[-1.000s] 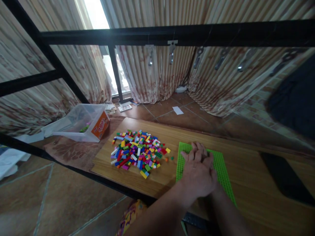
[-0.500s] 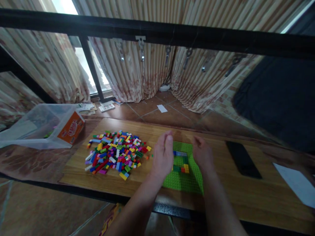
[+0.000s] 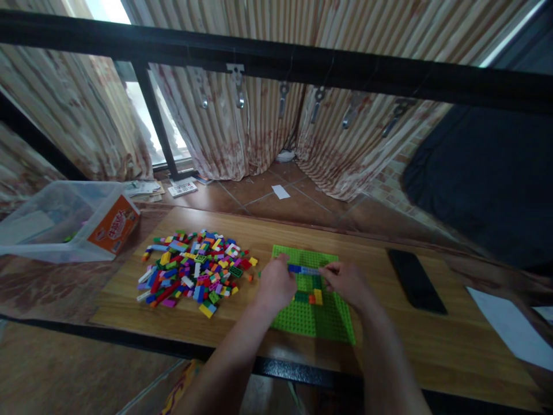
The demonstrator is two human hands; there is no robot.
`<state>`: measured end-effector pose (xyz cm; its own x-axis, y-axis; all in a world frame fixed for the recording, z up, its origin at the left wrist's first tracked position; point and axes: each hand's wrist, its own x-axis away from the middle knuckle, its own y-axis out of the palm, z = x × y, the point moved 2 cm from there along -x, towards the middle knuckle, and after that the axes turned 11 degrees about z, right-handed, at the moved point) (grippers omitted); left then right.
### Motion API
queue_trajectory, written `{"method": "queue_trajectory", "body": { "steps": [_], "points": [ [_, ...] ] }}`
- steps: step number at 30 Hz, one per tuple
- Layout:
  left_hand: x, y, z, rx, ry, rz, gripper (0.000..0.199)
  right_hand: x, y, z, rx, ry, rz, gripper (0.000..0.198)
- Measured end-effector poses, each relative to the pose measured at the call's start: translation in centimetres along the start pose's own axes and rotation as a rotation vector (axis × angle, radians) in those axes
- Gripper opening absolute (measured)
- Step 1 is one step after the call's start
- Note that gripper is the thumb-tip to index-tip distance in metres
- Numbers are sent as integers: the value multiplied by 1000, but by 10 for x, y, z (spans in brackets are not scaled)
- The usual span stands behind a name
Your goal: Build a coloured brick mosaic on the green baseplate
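A green studded baseplate (image 3: 298,325) lies on the table under both hands. Along its upper part runs a row of blue and light-blue building bricks (image 3: 305,270). My left hand (image 3: 275,282) is closed at the row's left end, its fingertips partly hidden. At the right end, the thumb and fingers of my right hand (image 3: 345,282) pinch the light-blue bricks. Below the row, green bricks (image 3: 301,297), an orange brick (image 3: 311,299) and a yellow brick (image 3: 318,297) sit on the plate, making an outline with it. Part of that outline is behind my left hand.
Left of the plate spreads a pile of loose mixed bricks (image 3: 196,271). A clear plastic bin (image 3: 64,253) with an orange label lies beyond it. On the right are a black phone (image 3: 417,280) and white paper (image 3: 512,323). A black rail (image 3: 276,55) with hooks crosses above.
Both hands have moved from hovering apart with raised fingers to the two ends of the blue row, fingers now closed. The view has shifted slightly.
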<state>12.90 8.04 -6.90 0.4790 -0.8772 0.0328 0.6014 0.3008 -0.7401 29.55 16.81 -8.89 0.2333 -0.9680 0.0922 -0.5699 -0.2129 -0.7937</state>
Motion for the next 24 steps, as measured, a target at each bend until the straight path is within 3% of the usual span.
{"method": "queue_trajectory", "body": {
  "steps": [8,15,24],
  "points": [
    [3,4,-3,-162,41,-66,27,-3,10,7,-85,85,-40,7],
    [-5,5,-7,-125,21,-69,29,-4,10,4,7,71,-22,8],
    [-8,10,-9,-154,42,-65,32,3,14,1,-65,154,-18,6]
  ]
}}
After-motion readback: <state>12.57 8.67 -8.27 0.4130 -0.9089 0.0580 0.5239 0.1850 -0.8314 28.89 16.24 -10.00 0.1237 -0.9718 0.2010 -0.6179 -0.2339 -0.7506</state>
